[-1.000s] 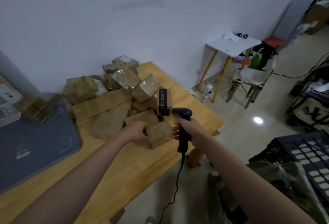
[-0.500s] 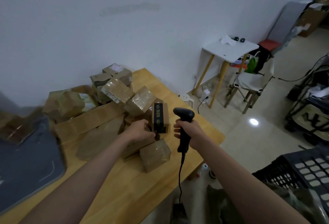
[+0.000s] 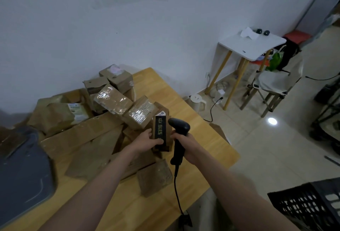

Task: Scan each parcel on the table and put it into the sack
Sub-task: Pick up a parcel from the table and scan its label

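Note:
Several brown cardboard parcels lie heaped on the wooden table against the wall. My left hand grips a narrow parcel with black printed tape at the pile's front edge. My right hand holds a black corded barcode scanner upright just right of that parcel, its head level with the tape. A small taped parcel lies alone on the table below my hands. No sack is clearly in view.
A grey mat covers the table's left end. A black plastic crate sits at the lower right. Beyond the table stand a white side table, a folding chair and a white kettle on the tiled floor.
My left hand let go of the small taped parcel, which now lies on the table, and moved up to grip the black-taped parcel. The scanner stayed in my right hand.

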